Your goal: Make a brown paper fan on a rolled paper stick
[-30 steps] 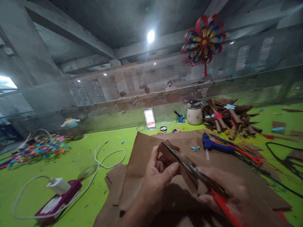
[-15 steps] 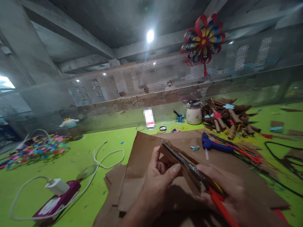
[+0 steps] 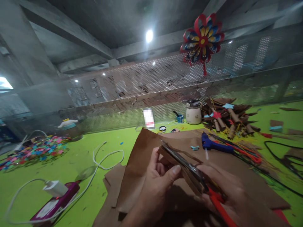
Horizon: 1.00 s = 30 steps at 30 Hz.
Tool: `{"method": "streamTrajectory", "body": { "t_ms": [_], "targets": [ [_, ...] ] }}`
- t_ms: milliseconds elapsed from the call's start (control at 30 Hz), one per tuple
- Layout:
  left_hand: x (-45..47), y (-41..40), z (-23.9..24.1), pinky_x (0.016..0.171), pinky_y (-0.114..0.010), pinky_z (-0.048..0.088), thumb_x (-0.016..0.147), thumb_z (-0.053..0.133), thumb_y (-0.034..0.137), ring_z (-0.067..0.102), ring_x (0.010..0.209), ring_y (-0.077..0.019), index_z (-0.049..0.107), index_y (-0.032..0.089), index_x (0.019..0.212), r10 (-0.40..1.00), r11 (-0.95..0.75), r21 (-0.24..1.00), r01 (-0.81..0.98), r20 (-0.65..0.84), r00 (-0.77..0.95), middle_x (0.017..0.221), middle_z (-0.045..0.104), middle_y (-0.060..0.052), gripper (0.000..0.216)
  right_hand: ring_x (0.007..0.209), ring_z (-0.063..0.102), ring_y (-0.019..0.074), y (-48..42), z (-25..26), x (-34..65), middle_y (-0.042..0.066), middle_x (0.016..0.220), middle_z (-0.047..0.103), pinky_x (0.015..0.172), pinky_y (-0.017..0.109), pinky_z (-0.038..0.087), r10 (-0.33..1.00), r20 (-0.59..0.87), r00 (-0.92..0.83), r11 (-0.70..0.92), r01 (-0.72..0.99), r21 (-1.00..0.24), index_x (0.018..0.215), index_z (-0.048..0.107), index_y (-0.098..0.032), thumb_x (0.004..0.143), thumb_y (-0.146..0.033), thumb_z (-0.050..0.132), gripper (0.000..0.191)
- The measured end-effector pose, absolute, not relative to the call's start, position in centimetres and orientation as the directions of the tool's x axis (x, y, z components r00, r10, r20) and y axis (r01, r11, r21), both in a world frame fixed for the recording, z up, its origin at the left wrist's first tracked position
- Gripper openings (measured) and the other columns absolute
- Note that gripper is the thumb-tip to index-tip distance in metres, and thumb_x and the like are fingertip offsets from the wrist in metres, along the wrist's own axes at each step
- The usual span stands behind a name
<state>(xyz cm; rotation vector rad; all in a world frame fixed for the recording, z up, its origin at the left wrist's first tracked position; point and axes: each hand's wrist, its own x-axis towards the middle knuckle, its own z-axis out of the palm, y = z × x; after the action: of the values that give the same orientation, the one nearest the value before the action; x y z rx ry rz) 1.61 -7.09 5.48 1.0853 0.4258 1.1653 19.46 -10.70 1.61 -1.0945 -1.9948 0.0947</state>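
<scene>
My left hand [image 3: 158, 179] is closed, pinching a folded piece of brown paper [image 3: 174, 159] between thumb and fingers. My right hand [image 3: 227, 192] grips red-handled scissors [image 3: 199, 175] whose blades run along the folded paper's upper edge, cutting into it. Both hands work above a large brown paper sheet [image 3: 142, 157] spread over the green table [image 3: 71, 160].
A blue glue gun [image 3: 214, 145] lies right of the hands. Behind it sit a pile of brown paper rolls [image 3: 227, 118] and a white jar [image 3: 193, 112]. At left are a white charger on a purple power bank [image 3: 55, 200], a white cable [image 3: 106, 156] and colourful cut-outs [image 3: 35, 149].
The scissors have closed further along the folded paper. The view has drifted slightly, and both hands stay in nearly the same place.
</scene>
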Motion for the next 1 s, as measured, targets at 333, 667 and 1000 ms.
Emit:
{"method": "streamTrajectory", "body": {
  "t_ms": [333,667,1000],
  "targets": [
    [1.8,-7.4,5.6,0.072,-0.023,0.050,0.070,0.071,0.014,0.062,0.080,-0.0136,0.055,0.022,0.106,0.927,0.007,0.851,-0.525,0.191,0.322,0.088,0.066,-0.002,0.041,0.075,0.065,0.0203,-10.7,0.5,19.5,0.008,0.083,0.065,0.063,0.024,0.054,0.698,0.676,-0.235,0.621,0.669,-0.409,0.114,0.052,-0.019,0.072,-0.014,0.051,0.043],
    [1.8,-7.4,5.7,0.077,-0.028,0.049,0.071,0.069,0.014,0.061,0.087,-0.0170,0.052,0.021,0.105,0.907,-0.018,0.855,-0.518,0.232,0.350,0.094,0.065,-0.006,0.038,0.065,0.062,0.0176,-10.7,0.8,19.6,0.006,0.079,0.064,0.067,0.024,0.052,0.721,0.631,-0.286,0.644,0.612,-0.458,0.124,0.048,-0.020,0.075,-0.016,0.049,0.050],
    [1.9,-7.4,5.6,0.078,-0.029,0.049,0.071,0.069,0.016,0.062,0.087,-0.0174,0.053,0.023,0.104,0.909,-0.010,0.857,-0.515,0.222,0.352,0.094,0.065,-0.005,0.038,0.064,0.060,0.0178,-10.5,0.1,19.3,0.005,0.078,0.062,0.068,0.026,0.052,0.712,0.654,-0.256,0.653,0.585,-0.481,0.122,0.046,-0.023,0.075,-0.016,0.046,0.048]
  ]
}}
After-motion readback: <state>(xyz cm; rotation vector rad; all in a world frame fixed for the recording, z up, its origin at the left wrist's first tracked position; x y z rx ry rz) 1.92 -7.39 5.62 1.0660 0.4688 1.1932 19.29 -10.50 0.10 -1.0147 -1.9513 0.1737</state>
